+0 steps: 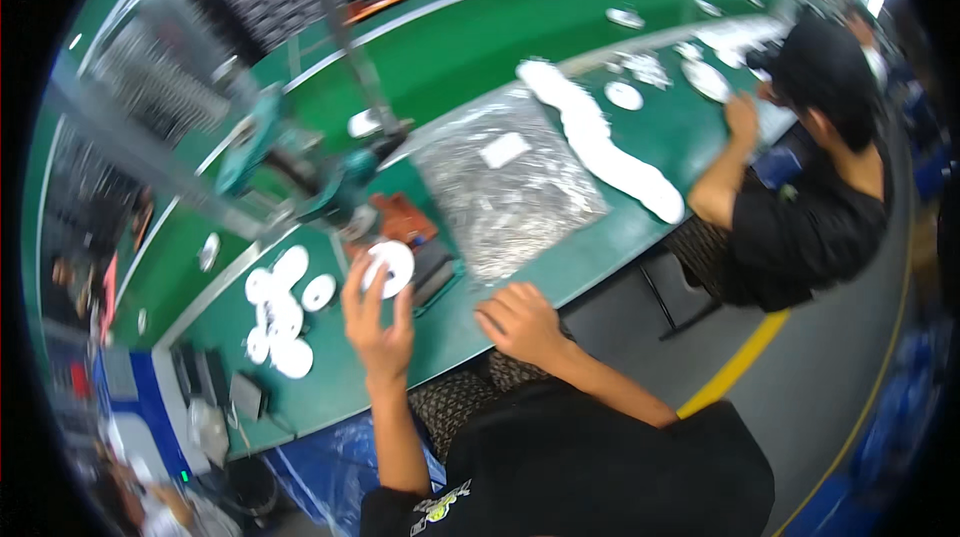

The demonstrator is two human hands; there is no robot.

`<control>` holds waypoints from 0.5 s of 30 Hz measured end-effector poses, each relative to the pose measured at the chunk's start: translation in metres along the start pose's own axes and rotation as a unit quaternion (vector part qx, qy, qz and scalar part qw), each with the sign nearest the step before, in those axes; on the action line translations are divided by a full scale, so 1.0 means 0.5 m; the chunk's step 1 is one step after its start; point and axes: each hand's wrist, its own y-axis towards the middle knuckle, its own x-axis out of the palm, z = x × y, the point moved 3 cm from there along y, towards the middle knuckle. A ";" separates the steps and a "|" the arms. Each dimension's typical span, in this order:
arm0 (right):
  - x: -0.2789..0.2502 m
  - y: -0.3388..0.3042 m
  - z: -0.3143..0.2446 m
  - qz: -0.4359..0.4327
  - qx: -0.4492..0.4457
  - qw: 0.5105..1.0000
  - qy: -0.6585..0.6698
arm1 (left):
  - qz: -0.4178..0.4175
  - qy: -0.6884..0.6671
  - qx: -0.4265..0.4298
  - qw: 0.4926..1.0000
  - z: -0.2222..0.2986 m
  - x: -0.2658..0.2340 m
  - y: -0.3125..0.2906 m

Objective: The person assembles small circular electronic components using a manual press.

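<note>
A white round disc [397, 263] is held in the raised fingers of my left hand [377, 322], in front of a green bench press [335, 187] with a red ball on its lever. The disc is just beside the press's reddish-brown fixture [402, 221]; whether they touch I cannot tell. My right hand [527, 325] rests palm down at the near table edge, fingers loosely bent, with nothing visible in it. To the left of the press, several white discs [284, 317] lie in a loose, overlapping group.
A clear plastic bag [505, 192] lies right of the press, beside a long row of stacked white discs [600, 142]. A co-worker [820, 167] sits at the right with more white parts. Behind runs a green conveyor belt [480, 32]. A dark box [248, 395] stands at the left.
</note>
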 end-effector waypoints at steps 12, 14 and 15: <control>-0.036 0.110 -0.029 0.044 0.161 0.952 0.255 | -0.064 0.061 -0.040 0.995 -0.016 0.025 0.018; -0.118 0.249 -0.053 0.193 -0.059 0.973 0.109 | -0.065 0.074 -0.033 0.995 -0.022 0.028 0.031; -0.159 0.328 -0.080 0.241 -0.087 0.957 0.134 | -0.061 0.095 -0.038 0.993 -0.027 0.017 0.032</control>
